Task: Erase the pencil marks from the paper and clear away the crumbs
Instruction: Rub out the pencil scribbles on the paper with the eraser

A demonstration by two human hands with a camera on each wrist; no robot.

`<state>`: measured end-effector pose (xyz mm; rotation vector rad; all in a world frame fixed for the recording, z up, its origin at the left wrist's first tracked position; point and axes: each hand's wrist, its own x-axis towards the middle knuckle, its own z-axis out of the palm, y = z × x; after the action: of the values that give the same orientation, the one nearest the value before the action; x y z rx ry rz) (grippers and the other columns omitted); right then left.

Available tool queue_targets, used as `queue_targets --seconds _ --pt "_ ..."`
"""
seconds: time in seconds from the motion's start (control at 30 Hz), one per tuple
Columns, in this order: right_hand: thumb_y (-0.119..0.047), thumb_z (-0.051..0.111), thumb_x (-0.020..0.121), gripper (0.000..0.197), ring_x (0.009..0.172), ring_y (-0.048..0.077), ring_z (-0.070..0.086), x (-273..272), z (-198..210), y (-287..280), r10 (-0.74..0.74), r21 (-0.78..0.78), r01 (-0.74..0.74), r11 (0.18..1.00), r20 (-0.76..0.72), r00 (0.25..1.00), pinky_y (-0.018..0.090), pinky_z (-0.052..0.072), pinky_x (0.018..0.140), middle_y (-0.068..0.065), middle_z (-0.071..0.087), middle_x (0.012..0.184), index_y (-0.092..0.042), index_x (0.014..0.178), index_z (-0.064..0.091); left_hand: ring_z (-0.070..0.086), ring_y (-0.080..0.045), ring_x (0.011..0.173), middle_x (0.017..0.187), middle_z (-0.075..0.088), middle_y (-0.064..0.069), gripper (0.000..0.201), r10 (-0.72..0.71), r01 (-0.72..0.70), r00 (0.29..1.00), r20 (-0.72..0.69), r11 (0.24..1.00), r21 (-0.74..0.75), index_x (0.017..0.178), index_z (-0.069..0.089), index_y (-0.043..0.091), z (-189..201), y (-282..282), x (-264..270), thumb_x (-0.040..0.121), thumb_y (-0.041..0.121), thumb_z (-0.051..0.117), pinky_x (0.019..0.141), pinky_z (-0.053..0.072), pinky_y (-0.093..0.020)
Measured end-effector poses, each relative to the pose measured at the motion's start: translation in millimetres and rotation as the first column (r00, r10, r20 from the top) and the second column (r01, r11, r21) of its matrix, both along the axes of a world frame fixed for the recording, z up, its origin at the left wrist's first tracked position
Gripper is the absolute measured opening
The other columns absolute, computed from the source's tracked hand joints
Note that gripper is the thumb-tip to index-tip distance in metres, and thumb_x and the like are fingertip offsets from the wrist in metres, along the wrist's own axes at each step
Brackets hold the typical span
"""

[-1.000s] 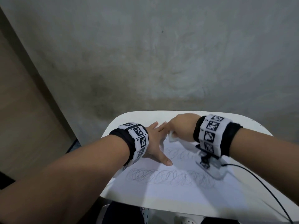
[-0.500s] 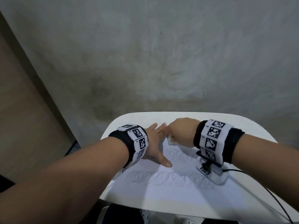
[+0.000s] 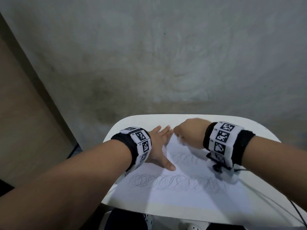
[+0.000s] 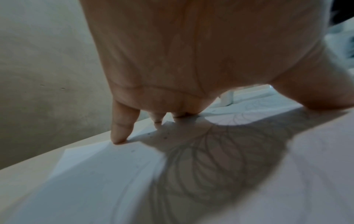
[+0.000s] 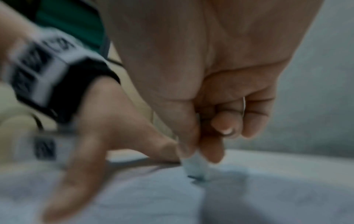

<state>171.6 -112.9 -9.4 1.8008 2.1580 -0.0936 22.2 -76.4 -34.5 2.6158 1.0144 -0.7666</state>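
A white sheet of paper (image 3: pixel 174 195) lies on the white table (image 3: pixel 259 130), with a row of looped pencil scribbles (image 3: pixel 176 181) across it and a fainter row (image 3: pixel 184 157) above. My left hand (image 3: pixel 162 146) lies flat on the sheet's far left part, fingers spread and straight (image 4: pixel 119 130). My right hand (image 3: pixel 187 132) pinches a small white eraser (image 5: pixel 195 166) between thumb and fingers, its dirty tip pressed on the paper near the far edge. Tiny dark crumbs (image 4: pixel 164 137) dot the paper near my left fingertips.
The table's far edge meets a grey concrete wall (image 3: pixel 166 63). A black cable (image 3: pixel 295 208) runs from my right wrist camera over the table's right side. A brown panel (image 3: pixel 20 113) stands at the left. The near half of the sheet lies uncovered.
My right hand with the eraser has shifted a little right and away from the left fingers, blurred by rubbing. The left hand has stayed flat in place.
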Motion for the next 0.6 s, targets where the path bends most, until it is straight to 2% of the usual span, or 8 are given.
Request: queue_targets --seconds 0.07,0.17,0.27,0.3,0.37,0.43,0.53,0.6 --pt "-0.014 0.050 0.089 0.012 0.080 0.021 0.053 1.7 0.8 -0.4 -0.027 -0.042 0.025 0.999 -0.038 0.999 0.028 0.038 0.069 -0.005 0.055 0.080 -0.024 0.083 0.051 -0.024 -0.015 0.148 0.158 -0.030 0.011 0.126 -0.001 0.001 1.000 -0.001 1.000 0.004 0.152 -0.026 0.026 -0.1 -0.1 0.6 0.076 0.073 0.063 0.118 0.002 -0.043" --pt "-0.011 0.046 0.090 0.011 0.082 0.023 0.054 17.0 13.3 8.0 -0.133 -0.015 0.134 0.991 0.046 0.990 0.029 0.040 0.069 -0.001 0.054 0.084 -0.018 0.092 0.055 -0.023 -0.015 0.148 0.159 -0.030 0.013 0.128 0.019 -0.018 1.000 -0.023 1.000 0.018 0.153 -0.024 0.026 -3.6 2.3 0.4 0.072 0.077 0.062 0.119 0.006 -0.049" --pt "-0.012 0.050 0.088 0.022 0.076 0.019 0.051 2.4 3.4 3.4 -0.017 -0.042 0.017 0.999 -0.001 1.000 0.029 0.039 0.068 -0.008 0.048 0.069 -0.026 0.071 0.046 -0.023 -0.017 0.148 0.159 -0.029 0.010 0.129 0.006 -0.006 1.000 -0.007 1.000 0.009 0.152 -0.026 0.027 -4.6 3.3 0.1 0.072 0.077 0.063 0.119 0.005 -0.047" --pt "-0.013 0.051 0.088 0.022 0.076 0.018 0.050 0.1 1.6 2.3 -0.016 -0.065 0.014 0.998 -0.030 0.999 0.029 0.040 0.069 -0.008 0.048 0.069 -0.026 0.071 0.046 -0.023 -0.017 0.148 0.159 -0.029 0.010 0.129 0.001 -0.001 1.000 -0.005 1.000 0.005 0.151 -0.026 0.027 -4.7 3.6 0.0 0.072 0.077 0.063 0.119 0.005 -0.047" --pt "-0.016 0.050 0.089 0.009 0.083 0.021 0.055 8.4 9.7 7.1 -0.102 -0.064 0.101 0.993 -0.005 0.995 0.032 0.046 0.074 -0.005 0.055 0.080 -0.022 0.083 0.052 -0.023 -0.016 0.148 0.159 -0.030 0.012 0.128 0.004 -0.004 1.000 -0.018 1.000 0.013 0.152 -0.025 0.027 -4.7 3.2 -0.3 0.072 0.079 0.061 0.119 0.007 -0.049" --pt "-0.014 0.048 0.089 0.010 0.088 0.024 0.060 14.0 12.6 10.7 -0.123 -0.023 0.125 0.992 0.066 0.990 0.032 0.047 0.074 0.000 0.061 0.090 -0.015 0.093 0.058 -0.022 -0.016 0.148 0.159 -0.030 0.013 0.128 0.009 -0.009 1.000 -0.024 1.000 0.024 0.153 -0.024 0.026 -4.8 2.8 -0.9 0.072 0.079 0.061 0.118 0.008 -0.049" --pt "-0.017 0.051 0.090 0.016 0.078 0.019 0.054 0.2 3.1 3.3 0.002 -0.051 -0.002 0.999 0.008 1.000 0.029 0.041 0.069 -0.008 0.055 0.076 -0.026 0.078 0.054 -0.023 -0.018 0.148 0.159 -0.029 0.009 0.129 -0.006 0.006 1.000 -0.014 1.000 0.011 0.151 -0.027 0.026 -3.0 2.3 0.5 0.074 0.076 0.063 0.119 0.005 -0.046" --pt "-0.016 0.053 0.090 0.020 0.080 0.017 0.052 1.9 5.7 3.9 -0.061 -0.099 0.057 0.993 -0.040 0.997 0.028 0.040 0.071 -0.007 0.057 0.080 -0.028 0.074 0.052 -0.024 -0.017 0.148 0.158 -0.031 0.011 0.129 0.000 0.000 1.000 -0.022 1.000 -0.001 0.151 -0.028 0.027 -3.1 3.4 1.1 0.073 0.077 0.062 0.119 0.003 -0.047"
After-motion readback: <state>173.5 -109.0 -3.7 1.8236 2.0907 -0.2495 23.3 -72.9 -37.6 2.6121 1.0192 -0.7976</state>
